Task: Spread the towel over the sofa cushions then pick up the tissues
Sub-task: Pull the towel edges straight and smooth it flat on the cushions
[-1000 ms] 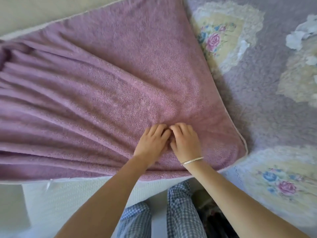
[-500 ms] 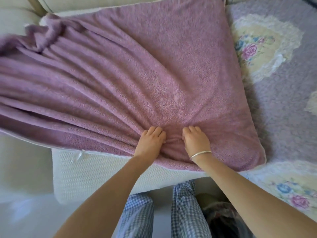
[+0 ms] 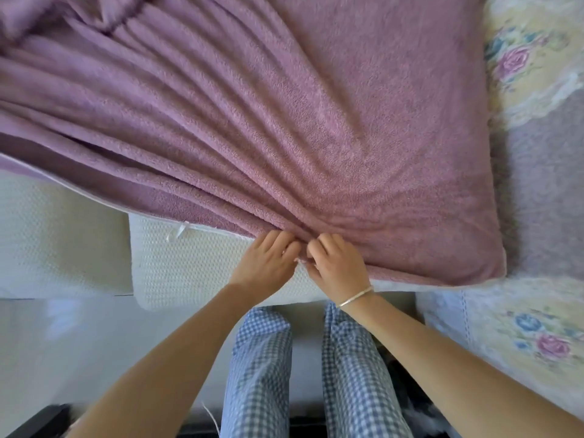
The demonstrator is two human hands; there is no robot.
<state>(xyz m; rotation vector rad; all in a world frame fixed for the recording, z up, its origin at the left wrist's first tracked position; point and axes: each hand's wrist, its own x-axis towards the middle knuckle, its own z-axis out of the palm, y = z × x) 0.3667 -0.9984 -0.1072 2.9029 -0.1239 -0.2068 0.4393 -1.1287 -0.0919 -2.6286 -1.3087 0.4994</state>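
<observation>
I can read no words, brands or numbers anywhere: the small white tag (image 3: 177,233) on my towel (image 3: 284,121) near the lower left of centre looks blank from here.

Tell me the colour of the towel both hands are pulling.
Mauve-purple towel, with a thin white edge, clear in the head view.

Mauve fleecy towel (image 3: 316,121) lies over the sofa cushions (image 3: 202,267), folds fanning from its near edge.
</observation>
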